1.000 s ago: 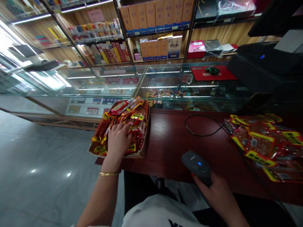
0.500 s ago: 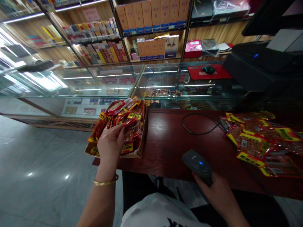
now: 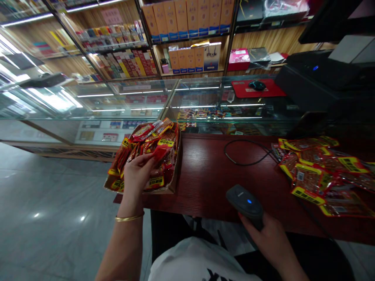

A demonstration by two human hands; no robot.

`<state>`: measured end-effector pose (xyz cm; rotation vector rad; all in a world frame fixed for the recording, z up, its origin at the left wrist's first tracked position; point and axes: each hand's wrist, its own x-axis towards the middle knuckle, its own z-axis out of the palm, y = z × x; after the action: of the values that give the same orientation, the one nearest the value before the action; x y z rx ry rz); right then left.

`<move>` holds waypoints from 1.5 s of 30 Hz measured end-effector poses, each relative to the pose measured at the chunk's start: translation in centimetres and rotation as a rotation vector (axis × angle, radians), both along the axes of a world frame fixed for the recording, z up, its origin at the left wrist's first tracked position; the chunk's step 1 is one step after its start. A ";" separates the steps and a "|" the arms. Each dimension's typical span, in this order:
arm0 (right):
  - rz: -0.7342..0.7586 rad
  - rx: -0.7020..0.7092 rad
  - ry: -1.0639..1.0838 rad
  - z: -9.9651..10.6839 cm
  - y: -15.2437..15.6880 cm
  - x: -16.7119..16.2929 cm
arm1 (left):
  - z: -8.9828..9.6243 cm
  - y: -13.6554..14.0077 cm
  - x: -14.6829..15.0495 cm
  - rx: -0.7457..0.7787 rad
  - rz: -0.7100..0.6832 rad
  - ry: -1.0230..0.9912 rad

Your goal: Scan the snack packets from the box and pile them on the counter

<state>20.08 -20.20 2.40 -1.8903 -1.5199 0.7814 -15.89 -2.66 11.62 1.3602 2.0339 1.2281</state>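
Over the cardboard box at the desk's left end, my left hand pinches a red snack packet between thumb and fingers. Several more red and yellow snack packets fill the box around it. A dark handheld barcode scanner with a small blue light is gripped by my right hand above the desk's front edge. Its head points away from me and a little left. To the right, a loose pile of similar packets lies on the desk.
The dark red wooden desk carries a looped black cable. Behind it stands a glass display counter with a mouse on a red mat. A dark machine occupies the right. Stocked shelves line the back.
In the box, my left hand has shifted slightly, and the packet in its pinch has turned to show more of its flat red face. My right hand and the scanner have hardly moved.
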 end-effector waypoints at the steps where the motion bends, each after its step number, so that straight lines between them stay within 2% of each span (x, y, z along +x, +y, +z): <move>1: -0.003 -0.004 -0.003 0.1 0.0 0.0 | 0.2 -0.2 0.2 0.045 0.016 -0.095; 4: -0.011 0.002 0.004 0.3 0.1 0.0 | 1.0 -1.2 1.5 0.241 0.028 -0.319; 5: -0.014 0.011 0.011 0.4 0.1 0.0 | 1.2 -1.6 2.3 0.276 -0.014 -0.374; 7: -0.030 0.028 0.021 0.5 0.2 0.1 | 0.9 -2.4 4.5 0.245 -0.200 -0.446; 9: -0.067 0.032 0.021 0.6 0.3 0.2 | -0.3 -2.9 6.9 0.153 -0.483 -0.432; 11: -0.089 0.039 0.022 0.7 0.2 0.2 | -2.4 -3.0 9.0 0.127 -0.717 -0.312; 13: -0.082 0.061 0.027 0.9 0.1 0.3 | -4.9 -2.7 10.5 0.162 -0.794 -0.143; 16: -0.054 0.090 0.036 1.2 -0.2 0.5 | -7.9 -2.2 11.3 0.167 -0.726 0.010; 21: -0.050 0.087 0.041 1.2 -0.1 0.5 | -10.2 -1.7 10.9 0.065 -0.761 -0.075; 25: -0.039 0.073 0.041 1.0 0.2 0.2 | -10.8 -1.2 10.7 -0.016 -0.760 -0.161; 30: 0.021 0.019 0.085 1.2 0.1 -0.3 | -11.4 -0.9 11.0 0.031 -0.655 -0.239; 34: 0.031 -0.031 0.111 1.3 0.1 -1.0 | -11.7 -1.2 11.1 0.028 -0.675 -0.271; 41: 0.035 0.001 0.078 1.1 0.6 -1.5 | -12.3 -1.3 11.1 0.004 -0.673 -0.257; 45: 0.026 0.003 0.054 1.5 0.6 -1.6 | -12.3 -1.4 11.5 -0.048 -0.662 -0.380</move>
<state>18.51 -19.59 3.85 -1.8359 -1.5146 0.8344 -4.42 -4.05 -0.68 1.4688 1.2018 1.0175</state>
